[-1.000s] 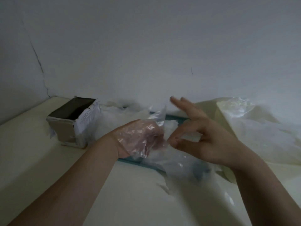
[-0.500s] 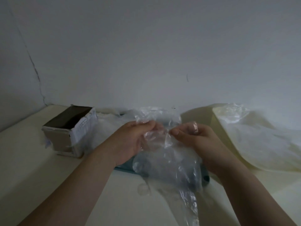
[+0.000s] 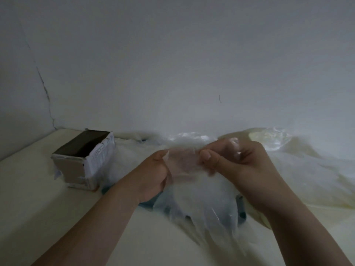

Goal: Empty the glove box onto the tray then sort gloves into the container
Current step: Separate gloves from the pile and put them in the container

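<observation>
A thin clear plastic glove (image 3: 199, 200) hangs above the near edge of the tray (image 3: 242, 209), with its fingers pointing down toward the table (image 3: 38, 208). Both hands hold it by its top edge. The left hand (image 3: 153, 173) has its fingers curled round the left part of that edge. The right hand (image 3: 238, 166) pinches the right part between thumb and forefinger, and a bit of film lies over its knuckles. The hands are close together but not touching, and the glove is stretched between them.

The tray is teal and mostly covered: only a strip under the left wrist and a corner below the right wrist show. A loose heap of clear gloves (image 3: 132, 154) lies on its far side. Left of the tray, just beside it, the glove box (image 3: 84, 160) stands upright with its top open and its inside dark. Right of the tray a cream sheet (image 3: 311, 175) is spread out, with crumpled clear plastic (image 3: 269, 137) at its far end. Behind the tray rises a plain wall (image 3: 172, 54), with a crack running down it at the left.
</observation>
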Demonstrator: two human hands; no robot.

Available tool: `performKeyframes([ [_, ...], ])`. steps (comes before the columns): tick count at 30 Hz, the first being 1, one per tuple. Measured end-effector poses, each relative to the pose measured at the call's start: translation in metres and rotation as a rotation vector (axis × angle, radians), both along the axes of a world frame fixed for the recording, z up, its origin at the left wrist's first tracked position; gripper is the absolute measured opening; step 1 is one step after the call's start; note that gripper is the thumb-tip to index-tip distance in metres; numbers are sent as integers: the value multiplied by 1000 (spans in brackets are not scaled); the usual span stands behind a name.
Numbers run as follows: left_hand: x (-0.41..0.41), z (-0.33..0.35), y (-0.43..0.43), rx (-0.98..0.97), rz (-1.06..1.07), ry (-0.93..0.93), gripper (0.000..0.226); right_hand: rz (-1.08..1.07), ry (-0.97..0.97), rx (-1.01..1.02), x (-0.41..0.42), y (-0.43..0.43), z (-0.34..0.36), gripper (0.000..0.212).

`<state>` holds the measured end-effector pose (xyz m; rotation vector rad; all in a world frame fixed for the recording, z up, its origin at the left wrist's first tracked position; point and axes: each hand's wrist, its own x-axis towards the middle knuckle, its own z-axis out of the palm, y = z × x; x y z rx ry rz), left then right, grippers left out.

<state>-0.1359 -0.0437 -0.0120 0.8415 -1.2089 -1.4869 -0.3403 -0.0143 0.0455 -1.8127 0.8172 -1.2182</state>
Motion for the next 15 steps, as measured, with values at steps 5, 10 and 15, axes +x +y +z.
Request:
performKeyframes([
  [5,1,0,5,117,-149,142,31,-296,310,-147,3,-17,-14,4],
  [10,1,-1,4,190,-193,168,43,-219,-22,178,5,-23,-27,9],
  [15,-5,10,10,225,-192,184,48,-125,-234,347,5,-26,-32,17],
])
